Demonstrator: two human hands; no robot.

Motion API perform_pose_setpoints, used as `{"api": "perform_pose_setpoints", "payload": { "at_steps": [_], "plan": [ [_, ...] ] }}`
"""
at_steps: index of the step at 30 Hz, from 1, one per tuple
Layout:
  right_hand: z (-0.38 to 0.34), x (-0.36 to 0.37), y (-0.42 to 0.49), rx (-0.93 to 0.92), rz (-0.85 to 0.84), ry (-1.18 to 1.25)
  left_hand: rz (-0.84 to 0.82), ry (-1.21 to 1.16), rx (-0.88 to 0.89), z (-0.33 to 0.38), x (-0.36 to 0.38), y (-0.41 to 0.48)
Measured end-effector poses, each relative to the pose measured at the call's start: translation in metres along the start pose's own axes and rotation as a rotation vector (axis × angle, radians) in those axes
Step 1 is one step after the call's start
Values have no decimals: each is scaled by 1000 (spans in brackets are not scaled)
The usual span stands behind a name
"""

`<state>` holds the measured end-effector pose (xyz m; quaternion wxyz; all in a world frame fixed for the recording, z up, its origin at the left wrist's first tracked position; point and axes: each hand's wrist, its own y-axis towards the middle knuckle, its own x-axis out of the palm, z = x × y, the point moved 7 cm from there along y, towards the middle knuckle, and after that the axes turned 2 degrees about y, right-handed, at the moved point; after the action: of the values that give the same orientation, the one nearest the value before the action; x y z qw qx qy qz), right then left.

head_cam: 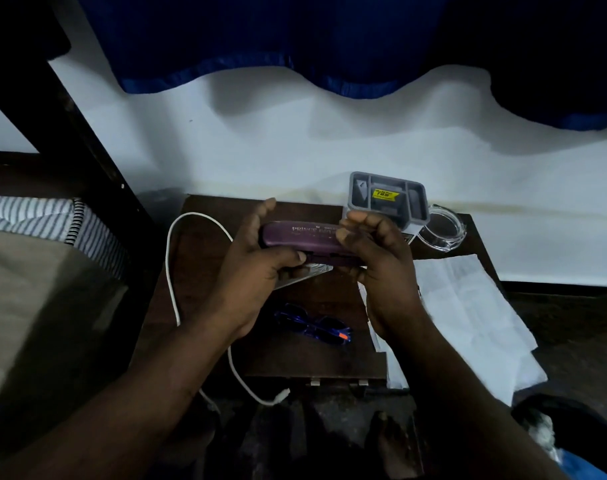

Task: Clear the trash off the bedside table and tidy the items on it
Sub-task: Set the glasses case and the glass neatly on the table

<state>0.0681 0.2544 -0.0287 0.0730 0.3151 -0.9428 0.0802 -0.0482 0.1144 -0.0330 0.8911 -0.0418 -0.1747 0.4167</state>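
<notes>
Above the dark wooden bedside table I hold a purple glasses case with both hands. My left hand grips its left end, thumb along the front seam. My right hand grips the right end, fingers curled over the lid. Blue-framed glasses lie folded on the table below the case. A white cable loops over the table's left side and hangs off the front. A flat silvery thing lies under my hands, mostly hidden.
A grey organiser tray with a yellow sticker stands at the back right, a clear round glass dish beside it. White paper sheets drape over the table's right edge. A bed with striped cloth is at the left; blue curtain above.
</notes>
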Motion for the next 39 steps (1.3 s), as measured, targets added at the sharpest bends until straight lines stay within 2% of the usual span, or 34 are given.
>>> {"api": "perform_pose_setpoints", "payload": {
  "at_steps": [5, 10, 12, 16, 19, 27, 30, 34, 39],
  "plan": [
    [0, -5, 3, -34, 50, -137, -63, -3, -40, 1, 5, -4],
    [-7, 3, 0, -64, -123, -178, 10, -101, -106, -1, -4, 0],
    [-6, 6, -2, -90, -141, -229, 35, -97, -109, 0, -7, 1],
    [-4, 0, 3, -116, -5, -177, 47, -89, -105, 3, -6, 1],
    [0, -8, 10, -69, 78, -108, 8, -73, -98, 2, -2, 0],
    [6, -18, 13, 12, 148, 87, -65, 3, 50, 10, 4, -4],
    [8, -22, 14, 24, 160, 48, -117, 118, 113, 13, 10, -5],
    [7, -23, 13, 33, 163, 2, -186, 139, 37, 6, 14, -7],
    [2, -19, 8, 66, 152, -145, -90, 76, -19, 7, 3, -3]
  ]
}}
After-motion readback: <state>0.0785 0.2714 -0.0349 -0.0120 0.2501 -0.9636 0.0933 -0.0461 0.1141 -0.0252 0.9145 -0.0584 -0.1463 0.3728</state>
